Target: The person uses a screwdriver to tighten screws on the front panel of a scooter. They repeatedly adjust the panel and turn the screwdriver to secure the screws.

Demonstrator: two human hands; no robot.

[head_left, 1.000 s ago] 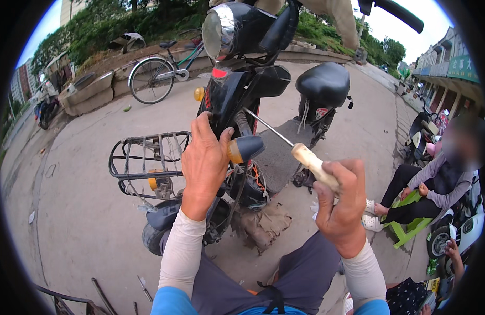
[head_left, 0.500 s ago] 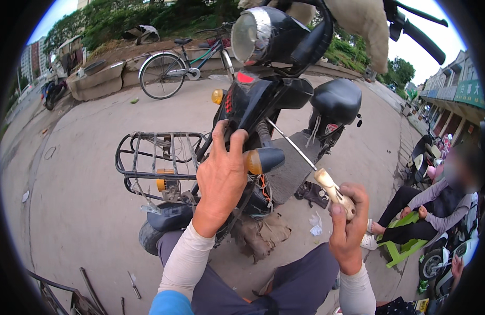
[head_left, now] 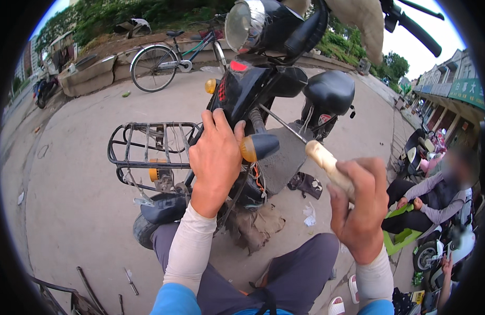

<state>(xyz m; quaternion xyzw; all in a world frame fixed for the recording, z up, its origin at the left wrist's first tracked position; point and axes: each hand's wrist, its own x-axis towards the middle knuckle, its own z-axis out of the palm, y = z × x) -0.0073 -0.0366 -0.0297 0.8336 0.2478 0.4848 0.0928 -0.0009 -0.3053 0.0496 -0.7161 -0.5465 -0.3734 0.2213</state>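
Observation:
My left hand (head_left: 216, 163) curls its fingers onto the black front panel (head_left: 240, 86) of an electric scooter, beside a turn signal (head_left: 261, 147) with an amber lens. In my right hand (head_left: 360, 210) is a screwdriver (head_left: 322, 156) with a cream handle. Its long shaft runs up-left into the gap along the panel's lower right edge, where the tip is hidden. Above the panel are the round headlamp (head_left: 240, 29) and handlebar grip (head_left: 418, 34); a wire front rack (head_left: 128, 163) hangs left of my left hand.
A seated person (head_left: 434, 197) is at the right among parked scooters (head_left: 452, 247), another person's hand (head_left: 446, 265) below. A bicycle (head_left: 163, 68) stands behind by a low wall (head_left: 87, 79). Loose tools (head_left: 131, 281) lie at lower left, a crumpled brown cloth (head_left: 255, 231) under the scooter.
The view has shifted a little. My right hand has moved right along with the screwdriver handle, its fingers changing position on it. My left hand stays on the panel, its fingers slightly shifted.

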